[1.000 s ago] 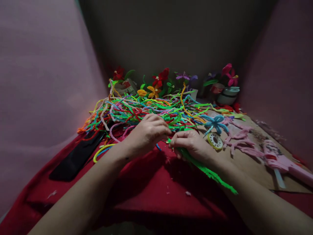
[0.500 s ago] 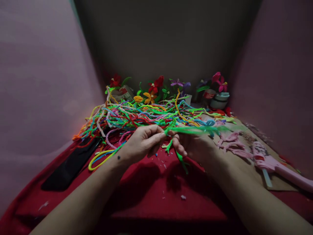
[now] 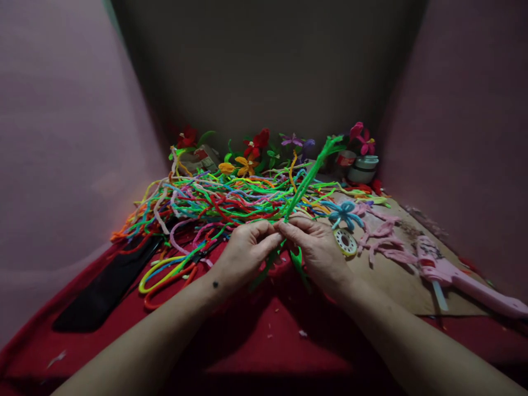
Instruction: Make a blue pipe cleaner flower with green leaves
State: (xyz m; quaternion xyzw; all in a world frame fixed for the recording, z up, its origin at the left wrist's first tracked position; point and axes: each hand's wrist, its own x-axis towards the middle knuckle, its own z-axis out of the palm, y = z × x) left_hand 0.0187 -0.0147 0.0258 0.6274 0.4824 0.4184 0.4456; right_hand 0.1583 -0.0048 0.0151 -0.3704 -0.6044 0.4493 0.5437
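Note:
Green pipe cleaners [image 3: 307, 181], bunched together, slant up and right from between my hands, with their lower ends hanging below my fingers. My left hand [image 3: 253, 247] pinches the bunch from the left, thumb and index finger closed. From the other side my right hand [image 3: 315, 247] pinches it too, the fingertips of both hands meeting. Behind them spreads a heap of many-coloured pipe cleaners [image 3: 223, 198]. A blue pipe-cleaner flower [image 3: 346, 213] and a round yellow-rimmed disc with holes [image 3: 345, 242] lie just right of my right hand.
A pink glue gun [image 3: 449, 272] rests on a cardboard sheet [image 3: 388, 286] at the right, near pink pipe-cleaner pieces [image 3: 385, 234]. A black phone-like slab [image 3: 103, 291] lies at the left on the red cloth [image 3: 264, 341]. Finished flowers [image 3: 256, 144] and a lidded jar [image 3: 363, 169] stand at the back.
The green bunch has swung from pointing right to slanting upward. My right hand has turned and now pinches beside my left. The yellow-rimmed disc has come into sight.

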